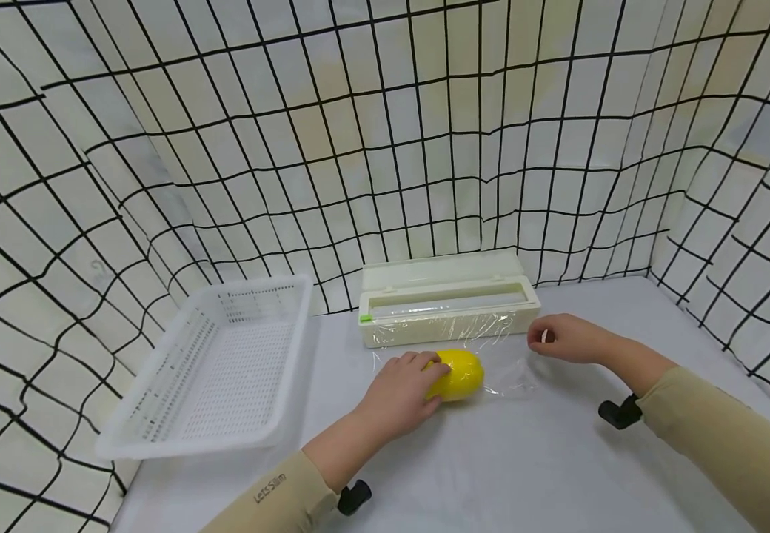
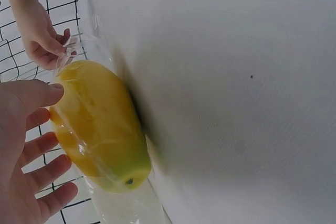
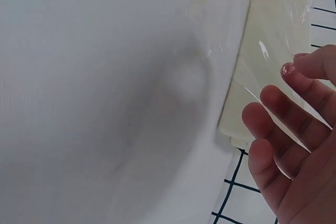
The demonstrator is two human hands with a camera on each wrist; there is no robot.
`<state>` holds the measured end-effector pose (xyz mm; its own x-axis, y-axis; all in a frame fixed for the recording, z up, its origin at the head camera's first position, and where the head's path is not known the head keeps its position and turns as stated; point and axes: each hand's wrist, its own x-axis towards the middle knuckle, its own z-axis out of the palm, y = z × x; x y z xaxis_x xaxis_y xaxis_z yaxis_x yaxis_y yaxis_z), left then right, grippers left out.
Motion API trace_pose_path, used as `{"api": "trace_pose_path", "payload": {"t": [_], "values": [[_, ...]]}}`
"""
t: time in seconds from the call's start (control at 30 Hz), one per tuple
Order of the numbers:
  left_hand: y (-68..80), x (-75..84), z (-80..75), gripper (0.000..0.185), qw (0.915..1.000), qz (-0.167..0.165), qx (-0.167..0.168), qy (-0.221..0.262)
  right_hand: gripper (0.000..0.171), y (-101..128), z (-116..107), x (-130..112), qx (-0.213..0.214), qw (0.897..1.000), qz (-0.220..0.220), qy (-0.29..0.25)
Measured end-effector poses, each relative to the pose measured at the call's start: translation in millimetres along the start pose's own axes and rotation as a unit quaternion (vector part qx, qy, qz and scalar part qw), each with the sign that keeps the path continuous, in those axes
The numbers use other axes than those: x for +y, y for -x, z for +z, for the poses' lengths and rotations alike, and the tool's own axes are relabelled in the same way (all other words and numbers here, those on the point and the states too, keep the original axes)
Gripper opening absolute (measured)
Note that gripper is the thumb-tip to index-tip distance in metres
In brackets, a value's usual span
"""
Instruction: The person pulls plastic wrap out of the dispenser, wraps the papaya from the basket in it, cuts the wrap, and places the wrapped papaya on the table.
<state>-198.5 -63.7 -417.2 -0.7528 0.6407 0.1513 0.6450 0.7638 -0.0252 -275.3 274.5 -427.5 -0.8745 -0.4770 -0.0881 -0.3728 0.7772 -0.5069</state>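
A yellow mango [image 1: 460, 374] lies on a sheet of cling film [image 1: 511, 374] pulled out from a cream dispenser box [image 1: 448, 307]. My left hand [image 1: 418, 374] rests against the mango's left side. In the left wrist view its fingers [image 2: 50, 169] are spread and nearly straight beside the mango [image 2: 100, 124]. My right hand [image 1: 541, 337] is at the film's right edge, just in front of the box, and pinches the film. The left wrist view shows that hand [image 2: 62, 51] lifting the film's edge. The film [image 3: 220, 30] runs across my right fingers [image 3: 294, 124].
A white perforated basket [image 1: 218, 363] stands at the left on the white table [image 1: 525, 474]. Grid-patterned cloth walls [image 1: 385, 148] close in the back and both sides. The dispenser box [image 3: 273, 51] sits against the back wall.
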Motion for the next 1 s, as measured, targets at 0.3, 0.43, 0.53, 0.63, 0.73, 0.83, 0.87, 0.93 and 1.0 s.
{"api": "trace_pose_path", "payload": {"t": [0.3,0.43,0.53,0.63,0.73,0.83,0.87,0.93,1.0], "values": [[-6.0,-4.4,6.2,0.058,0.9998,-0.017,-0.005,-0.004,0.021,-0.1,-18.5,3.2,0.052,0.999,-0.009,-0.009],[-10.3,-6.7,9.1,0.065,0.9997,-0.023,-0.009,0.000,0.036,-9.3,-26.4,5.4,0.090,0.996,-0.010,-0.003],[-14.8,-8.0,12.8,0.070,0.9995,-0.026,-0.019,0.001,0.054,-18.0,-30.2,8.7,0.097,0.995,0.005,-0.002],[-19.4,-8.8,15.8,0.074,0.9991,-0.030,-0.030,-0.002,0.069,-26.6,-32.6,13.9,0.089,0.996,0.028,-0.001],[-23.6,-9.3,17.0,0.077,0.9987,-0.035,-0.037,-0.004,0.081,-34.3,-34.5,21.1,0.077,0.996,0.045,-0.002],[-26.8,-10.1,17.4,0.080,0.9982,-0.040,-0.043,-0.009,0.089,-40.6,-34.5,27.7,0.069,0.996,0.059,-0.008],[-27.8,-10.4,17.7,0.081,0.9982,-0.041,-0.043,-0.010,0.091,-42.1,-34.2,29.4,0.066,0.996,0.061,-0.009],[-29.6,-10.8,18.7,0.082,0.9979,-0.043,-0.045,-0.015,0.094,-44.7,-32.4,32.1,0.060,0.996,0.066,-0.012],[-31.3,-11.1,20.2,0.083,0.9977,-0.043,-0.048,-0.019,0.094,-46.5,-30.4,33.5,0.055,0.996,0.067,-0.010]]}}
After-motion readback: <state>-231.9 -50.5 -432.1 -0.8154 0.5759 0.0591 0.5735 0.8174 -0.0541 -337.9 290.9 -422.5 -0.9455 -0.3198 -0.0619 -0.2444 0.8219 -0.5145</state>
